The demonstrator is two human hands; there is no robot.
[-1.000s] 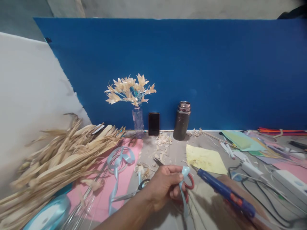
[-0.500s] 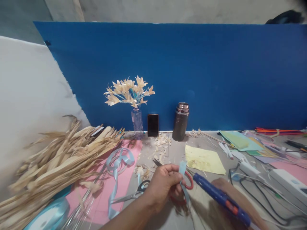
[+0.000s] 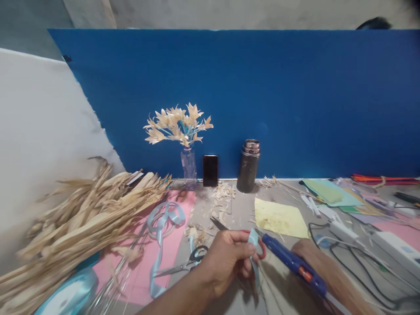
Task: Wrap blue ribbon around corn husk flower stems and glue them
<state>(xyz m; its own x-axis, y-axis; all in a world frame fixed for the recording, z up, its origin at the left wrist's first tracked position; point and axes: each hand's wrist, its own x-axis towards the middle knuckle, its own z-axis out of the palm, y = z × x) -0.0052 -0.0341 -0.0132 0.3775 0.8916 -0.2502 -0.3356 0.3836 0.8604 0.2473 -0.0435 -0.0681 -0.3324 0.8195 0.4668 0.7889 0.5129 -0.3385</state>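
Note:
My left hand (image 3: pixel 228 258) pinches a short strip of light blue ribbon (image 3: pixel 253 239) between thumb and fingers, low in the middle of the view. My right hand (image 3: pixel 323 273) grips a blue glue gun (image 3: pixel 290 262) with an orange trigger; its nozzle touches or nearly touches the ribbon. Red-handled scissors (image 3: pixel 260 249) lie on the table just behind the ribbon, partly hidden by my left hand.
Dried husks (image 3: pixel 82 214) pile up at left beside pink paper (image 3: pixel 164 249), loose ribbon (image 3: pixel 162 218), black-handled scissors (image 3: pixel 190 260). A flower vase (image 3: pixel 188 166), phone (image 3: pixel 210 170) and flask (image 3: pixel 248 166) stand against the blue board (image 3: pixel 262 96). Yellow paper (image 3: pixel 278 216), cables, papers lie right.
The glue gun nozzle has moved left, up to the ribbon strip. My left hand has shifted slightly with the ribbon still held.

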